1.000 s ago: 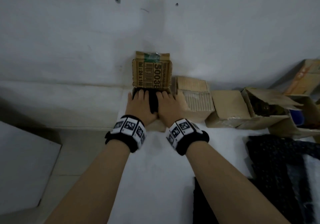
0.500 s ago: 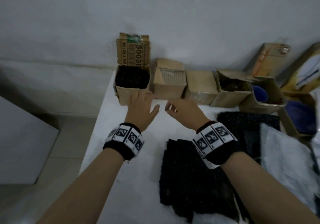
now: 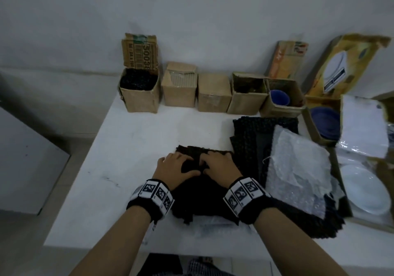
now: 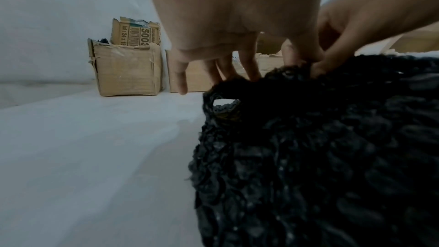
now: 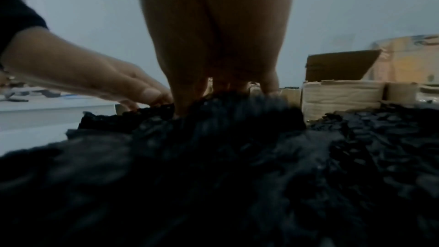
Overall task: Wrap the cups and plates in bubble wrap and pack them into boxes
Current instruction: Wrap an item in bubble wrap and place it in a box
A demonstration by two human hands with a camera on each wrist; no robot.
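A sheet of black bubble wrap [image 3: 200, 190] lies bunched on the white table [image 3: 128, 158] in front of me. My left hand [image 3: 177, 167] and right hand [image 3: 217, 164] sit side by side on its far edge, fingers curled and pinching a raised fold. The left wrist view shows the fingers [image 4: 247, 67] dug into the black bubble wrap [image 4: 308, 157]. A blue cup [image 3: 279, 97] stands in an open box at the back right. Blue plates [image 3: 325, 122] lie in another box, and a white plate [image 3: 364, 188] lies at the right edge.
Several cardboard boxes line the far edge; the leftmost box [image 3: 138, 98] holds a black-wrapped bundle, its flap up. More black wrap [image 3: 251, 135] and clear bubble wrap [image 3: 298, 160] are piled to my right. The table's left edge drops to the floor.
Both hands have left the leftmost box at the far edge and come back toward me. They now hold the black bubble wrap in front of me.
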